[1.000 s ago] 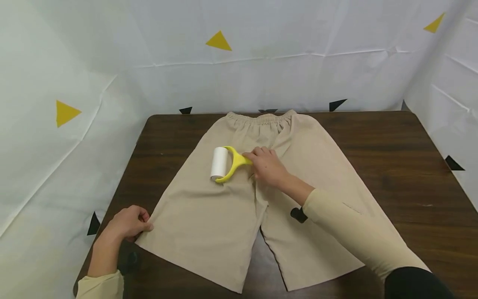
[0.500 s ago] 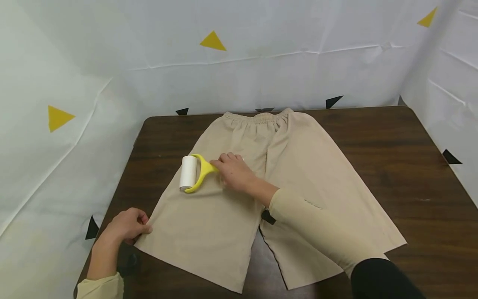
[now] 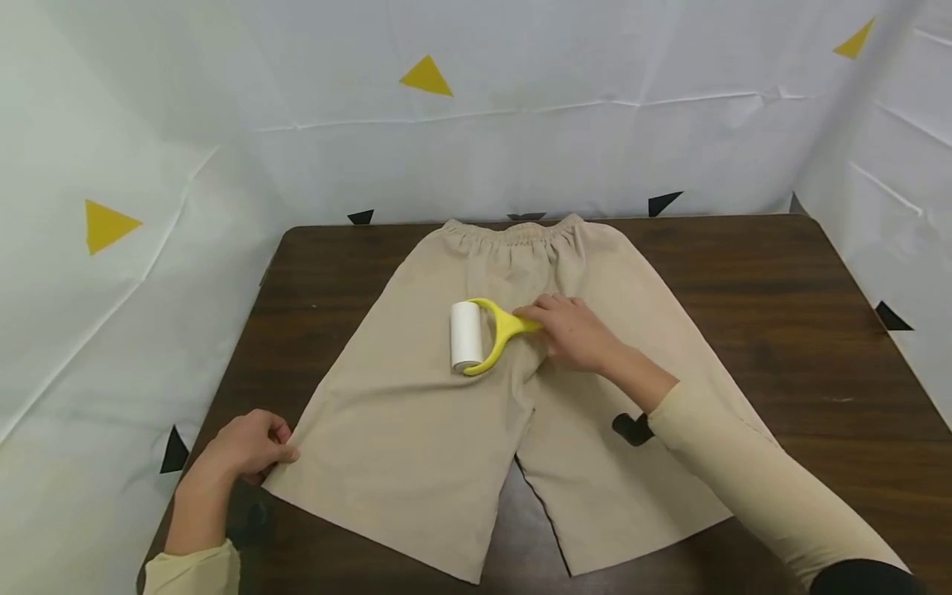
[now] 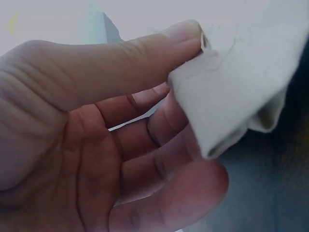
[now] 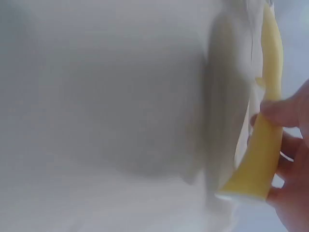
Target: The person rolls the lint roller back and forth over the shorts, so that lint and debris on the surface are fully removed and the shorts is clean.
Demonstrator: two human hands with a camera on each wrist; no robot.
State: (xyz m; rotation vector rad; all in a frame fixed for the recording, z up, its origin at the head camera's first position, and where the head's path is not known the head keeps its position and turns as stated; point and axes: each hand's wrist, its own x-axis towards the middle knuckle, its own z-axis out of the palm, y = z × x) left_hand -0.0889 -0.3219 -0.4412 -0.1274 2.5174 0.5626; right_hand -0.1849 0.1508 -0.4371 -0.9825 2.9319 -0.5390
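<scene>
A pair of beige shorts with a gathered elastic waist lies spread flat, waistband at the far side. My right hand grips the yellow handle of a lint roller, whose white roll overlaps the shorts near the crotch, left of centre. In the right wrist view the fingers and thumb wrap the yellow handle. At the lower left, my left hand pinches the outer corner of the left leg hem. Up close in the left wrist view, the thumb presses the folded hem cloth against the fingers.
The shorts lie on a dark brown wooden table. White sheeting with yellow and black triangles hangs behind it and on both sides. Beige sleeves cover both forearms, and a black piece shows under the right wrist.
The lint roller went left toward the outer edge of the left leg, then came back right to near the centre in my right hand. My left hand kept its pinch on the hem corner.
</scene>
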